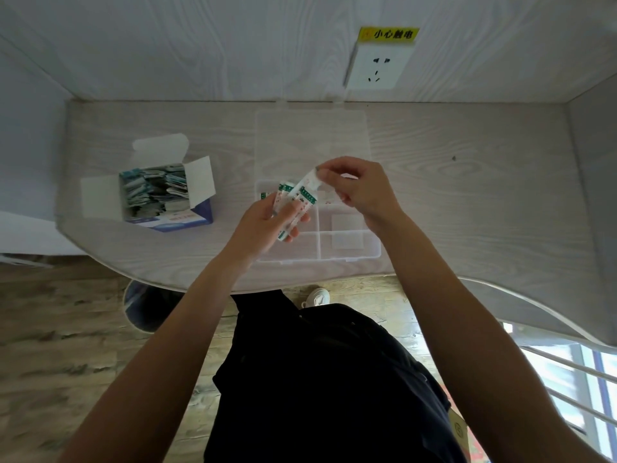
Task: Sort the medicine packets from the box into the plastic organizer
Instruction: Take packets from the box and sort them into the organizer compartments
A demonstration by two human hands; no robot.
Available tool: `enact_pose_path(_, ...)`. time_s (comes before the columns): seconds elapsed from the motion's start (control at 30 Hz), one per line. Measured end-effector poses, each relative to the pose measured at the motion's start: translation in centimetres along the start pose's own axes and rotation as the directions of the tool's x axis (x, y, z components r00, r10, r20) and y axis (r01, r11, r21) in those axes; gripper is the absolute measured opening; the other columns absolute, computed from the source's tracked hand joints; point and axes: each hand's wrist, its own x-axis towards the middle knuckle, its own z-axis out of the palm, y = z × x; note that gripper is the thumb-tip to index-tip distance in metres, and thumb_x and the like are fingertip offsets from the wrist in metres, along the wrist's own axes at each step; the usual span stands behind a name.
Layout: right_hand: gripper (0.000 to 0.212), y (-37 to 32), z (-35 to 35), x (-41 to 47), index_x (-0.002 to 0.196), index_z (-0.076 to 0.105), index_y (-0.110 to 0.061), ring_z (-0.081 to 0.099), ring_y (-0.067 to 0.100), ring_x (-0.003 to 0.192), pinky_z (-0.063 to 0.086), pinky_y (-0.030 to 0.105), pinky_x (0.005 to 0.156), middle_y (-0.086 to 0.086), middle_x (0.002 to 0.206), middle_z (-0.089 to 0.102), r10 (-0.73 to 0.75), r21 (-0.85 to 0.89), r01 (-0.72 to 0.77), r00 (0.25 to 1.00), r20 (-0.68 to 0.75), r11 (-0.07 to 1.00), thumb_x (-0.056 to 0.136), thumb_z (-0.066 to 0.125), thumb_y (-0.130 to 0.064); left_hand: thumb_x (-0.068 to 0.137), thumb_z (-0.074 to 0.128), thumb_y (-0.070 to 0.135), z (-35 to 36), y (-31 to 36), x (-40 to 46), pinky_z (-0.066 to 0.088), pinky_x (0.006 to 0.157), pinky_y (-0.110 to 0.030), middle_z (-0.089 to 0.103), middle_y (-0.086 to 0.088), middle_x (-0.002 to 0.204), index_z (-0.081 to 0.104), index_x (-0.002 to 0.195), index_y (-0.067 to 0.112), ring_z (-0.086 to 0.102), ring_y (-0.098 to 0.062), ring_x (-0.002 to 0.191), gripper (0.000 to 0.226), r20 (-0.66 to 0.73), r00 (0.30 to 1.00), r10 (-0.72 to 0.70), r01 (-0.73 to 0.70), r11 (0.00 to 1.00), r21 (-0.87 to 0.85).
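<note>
An open cardboard box (pixel 167 195) full of several medicine packets stands on the table's left part. A clear plastic organizer (pixel 350 242) lies in the middle, its lid (pixel 310 138) folded back toward the wall. Above its left compartments my left hand (pixel 267 222) holds a small fan of white and green packets (pixel 293 202). My right hand (pixel 360 185) pinches the top end of one packet in that fan. A few packets lie in the organizer's back compartments, partly hidden by my hands.
The pale wood-grain table (pixel 467 195) has a curved front edge and walls at the back and both sides. A wall socket (pixel 380 68) with a yellow warning label sits behind the organizer. A round stool (pixel 147 309) stands below the table's front left.
</note>
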Motion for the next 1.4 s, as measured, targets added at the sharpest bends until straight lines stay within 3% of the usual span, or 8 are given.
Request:
enact_pose_path(0.1, 0.005, 0.8, -1.6, 0.6, 0.085, 0.067, -0.017, 0.046, 0.005, 0.047, 0.035, 0.016, 0.043, -0.007, 0.067, 0.063, 0.03, 0.022, -0.026, 0.977, -0.211, 0.999, 0.085, 0.066, -0.012, 0.096, 0.049, 0.024, -0.4, -0.4, 0.3, 0.048, 0.055, -0.023, 0.069, 0.003, 0.082, 0.06, 0.1, 0.025, 0.059, -0.008, 0.059, 0.012, -0.039, 0.999, -0.007, 0.007, 1.0, 0.005)
enact_pose_path(0.23, 0.003, 2.8, -3.9, 0.9, 0.085, 0.065, -0.016, 0.054, 0.001, 0.044, 0.043, 0.013, 0.046, -0.001, 0.076, 0.067, -0.012, -0.246, -0.096, 0.915, -0.404, 0.964, 0.086, 0.064, -0.013, 0.096, 0.049, 0.019, -0.6, -1.0, 0.5, 0.048, 0.058, -0.028, 0.069, 0.004, 0.079, 0.061, 0.094, 0.024, 0.061, -0.009, 0.059, 0.013, -0.144, 0.989, -0.026, 0.021, 0.999, -0.035)
enact_pose_path(0.4, 0.005, 4.8, -3.2, 0.6, 0.085, 0.07, -0.016, 0.063, 0.006, 0.069, 0.049, 0.016, 0.066, -0.004, 0.079, 0.069, -0.156, -0.492, -0.1, 0.879, -0.452, 0.865, 0.084, 0.065, -0.017, 0.096, 0.05, 0.018, -0.3, -0.7, 0.7, 0.05, 0.056, -0.025, 0.067, 0.004, 0.077, 0.062, 0.093, 0.022, 0.061, -0.007, 0.056, 0.013, -0.222, 0.975, -0.017, 0.007, 0.999, -0.047)
enact_pose_path(0.5, 0.006, 5.0, -2.3, 0.7, 0.089, 0.068, -0.016, 0.065, 0.008, 0.071, 0.034, 0.002, 0.061, -0.004, 0.081, 0.07, -0.234, -0.606, -0.099, 0.864, -0.446, 0.789, 0.087, 0.063, -0.018, 0.096, 0.05, 0.02, -0.1, -0.4, 0.7, 0.052, 0.062, -0.029, 0.068, 0.003, 0.081, 0.062, 0.092, 0.025, 0.062, -0.01, 0.06, 0.013, -0.212, 0.977, -0.025, 0.012, 0.998, -0.062)
enact_pose_path(0.6, 0.006, 4.7, -2.0, 0.5, 0.094, 0.06, -0.015, 0.058, 0.009, 0.063, 0.03, 0.01, 0.054, -0.004, 0.08, 0.069, -0.315, -0.687, -0.108, 0.83, -0.46, 0.718, 0.088, 0.06, -0.017, 0.095, 0.05, 0.019, 0.0, -0.3, 0.7, 0.052, 0.063, -0.03, 0.068, 0.002, 0.082, 0.062, 0.093, 0.024, 0.063, -0.01, 0.06, 0.013, -0.207, 0.978, -0.029, 0.012, 0.996, -0.085)
enact_pose_path(0.8, 0.009, 5.5, -1.6, -0.1, 0.083, 0.061, -0.014, 0.043, 0.013, 0.04, 0.015, 0.013, 0.042, 0.002, 0.068, 0.06, -0.505, -0.834, -0.052, 0.774, -0.381, 0.55, 0.085, 0.056, -0.007, 0.096, 0.049, 0.018, -0.1, -0.3, 0.9, 0.053, 0.064, -0.032, 0.068, 0.002, 0.081, 0.061, 0.093, 0.023, 0.062, -0.011, 0.06, 0.014, -0.209, 0.977, -0.041, 0.018, 0.994, -0.112)
enact_pose_path(0.97, 0.014, 5.2, -1.5, -0.5, 0.087, 0.06, -0.016, 0.058, 0.019, 0.057, 0.035, 0.023, 0.055, -0.001, 0.082, 0.063, -0.36, -0.896, -0.076, 0.898, -0.253, 0.438, 0.092, 0.052, -0.026, 0.096, 0.049, 0.02, -0.1, -0.2, 0.9, 0.053, 0.062, -0.026, 0.069, 0.0, 0.085, 0.061, 0.097, 0.021, 0.064, -0.01, 0.061, 0.012, -0.195, 0.979, -0.052, 0.029, 0.993, -0.116)
enact_pose_path(1.4, 0.047, 4.6, -1.9, -0.5, 0.094, 0.07, -0.01, 0.064, 0.025, 0.073, 0.033, 0.025, 0.063, -0.004, 0.115, 0.061, -0.266, -0.943, 0.085, 0.964, -0.004, 0.321, 0.1, 0.034, -0.039, 0.096, 0.049, 0.02, 0.0, -0.3, 0.6, 0.053, 0.058, -0.02, 0.069, 0.002, 0.087, 0.06, 0.109, 0.014, 0.065, -0.008, 0.063, 0.018, -0.164, 0.984, -0.068, 0.046, 0.989, -0.138)
